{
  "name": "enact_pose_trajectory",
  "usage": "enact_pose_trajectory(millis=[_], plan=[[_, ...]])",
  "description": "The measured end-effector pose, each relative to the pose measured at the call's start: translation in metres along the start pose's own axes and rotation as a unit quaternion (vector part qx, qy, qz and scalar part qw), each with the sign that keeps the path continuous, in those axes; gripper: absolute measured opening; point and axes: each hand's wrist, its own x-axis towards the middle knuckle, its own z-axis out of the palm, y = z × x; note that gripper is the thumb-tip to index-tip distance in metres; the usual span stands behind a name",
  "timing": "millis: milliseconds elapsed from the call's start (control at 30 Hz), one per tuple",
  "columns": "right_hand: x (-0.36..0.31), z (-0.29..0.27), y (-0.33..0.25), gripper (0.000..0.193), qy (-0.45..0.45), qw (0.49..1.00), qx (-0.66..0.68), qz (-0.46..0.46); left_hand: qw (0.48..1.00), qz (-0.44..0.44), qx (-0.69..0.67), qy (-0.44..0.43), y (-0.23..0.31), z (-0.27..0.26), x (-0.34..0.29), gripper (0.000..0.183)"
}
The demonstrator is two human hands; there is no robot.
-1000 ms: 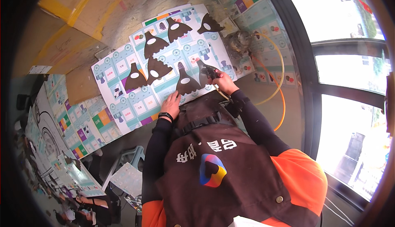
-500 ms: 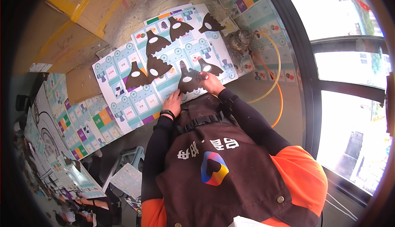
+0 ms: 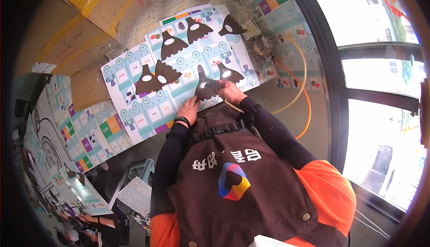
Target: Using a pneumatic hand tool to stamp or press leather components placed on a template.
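Observation:
My right hand [image 3: 233,92] is closed around a dark hand tool [image 3: 215,86], probably a spray gun; a short length of yellowish hose shows below the hand. The tool is over the nearest dark brown cut piece [image 3: 202,94], which has a pale oval opening and a scalloped edge, and hides part of it. My left hand [image 3: 188,109] rests at the near board edge with fingers stretched out, the tips beside that piece's lower left corner. Similar pieces lie around: one close on the right [image 3: 233,78], two touching on the left, and several farther back.
A printed sheet-covered board [image 3: 117,74] carries the pieces. Cardboard boxes [image 3: 85,32] stand at the far left. A yellow hose [image 3: 304,74] and an orange hose [image 3: 309,112] hang at the right, beside the window frame [image 3: 340,90]. Other people work at the lower left.
One brown piece left of centre has turned and shifted leftward against the leftmost piece. My right hand and its tool have moved slightly; a hose now shows beneath that hand.

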Motion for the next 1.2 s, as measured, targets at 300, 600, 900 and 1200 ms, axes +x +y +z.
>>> enact_pose_trajectory(millis=[300, 600, 900, 1200], plan=[[-0.009, -0.011, 0.001, 0.021, 0.037, 0.996, -0.076, -0.023, 1.000, -0.003, 0.001, -0.016, 0.000, -0.001, -0.001, 0.057], [-0.016, -0.011, -0.014, 0.027, 0.075, 0.996, 0.028, 0.027, 1.000, -0.004, 0.006, 0.001, 0.002, 0.004, -0.003, 0.058], [-0.016, -0.008, -0.008, 0.024, -0.033, 0.999, -0.014, 0.035, 1.000, -0.003, -0.006, -0.013, 0.003, -0.004, -0.002, 0.057], [-0.013, -0.003, 0.000, 0.030, 0.070, 0.997, -0.023, -0.014, 0.999, 0.011, -0.002, -0.031, -0.004, -0.004, -0.003, 0.057]])
